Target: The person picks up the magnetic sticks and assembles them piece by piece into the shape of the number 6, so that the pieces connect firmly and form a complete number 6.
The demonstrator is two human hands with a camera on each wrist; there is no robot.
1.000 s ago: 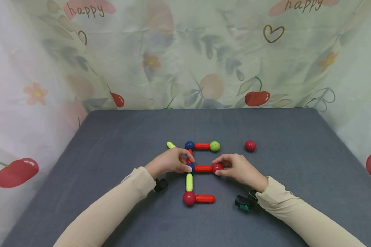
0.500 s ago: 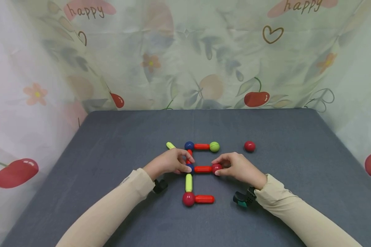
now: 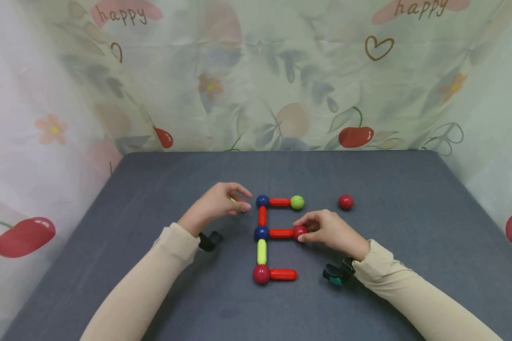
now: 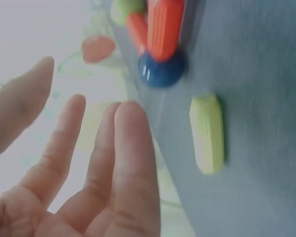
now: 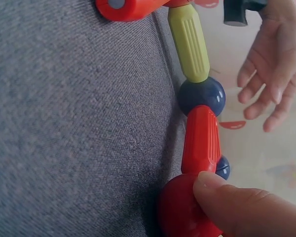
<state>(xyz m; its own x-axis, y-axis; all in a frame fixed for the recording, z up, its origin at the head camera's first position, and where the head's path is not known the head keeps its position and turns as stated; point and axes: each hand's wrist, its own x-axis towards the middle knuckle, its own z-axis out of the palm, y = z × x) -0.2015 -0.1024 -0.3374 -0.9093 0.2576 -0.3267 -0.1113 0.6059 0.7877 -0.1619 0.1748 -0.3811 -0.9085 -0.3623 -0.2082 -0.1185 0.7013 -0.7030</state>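
My left hand (image 3: 216, 201) hovers with loosely spread fingers over a yellow-green ribbed magnetic stick (image 4: 207, 136), which lies on the cloth apart from the fingers. The head view shows little of that stick behind the hand. My right hand (image 3: 333, 233) pinches a red ball (image 5: 180, 210) between thumb and fingers. This ball sits on the end of a red stick (image 3: 280, 233) joined to the middle blue ball (image 3: 261, 233). Another red stick (image 3: 262, 216) runs up to the far blue ball (image 3: 262, 201); a yellow-green stick (image 3: 261, 252) runs down to the near red ball (image 3: 261, 274).
From the far blue ball, a red stick (image 3: 279, 202) leads right to a green ball (image 3: 297, 202). Another red stick (image 3: 283, 274) points right from the near red ball. A loose red ball (image 3: 346, 202) lies at the right on the grey table cloth (image 3: 388, 189).
My left hand has let go of the middle blue ball and moved left and away from me, over the loose yellow-green stick. My right hand keeps its pinch on the red ball.
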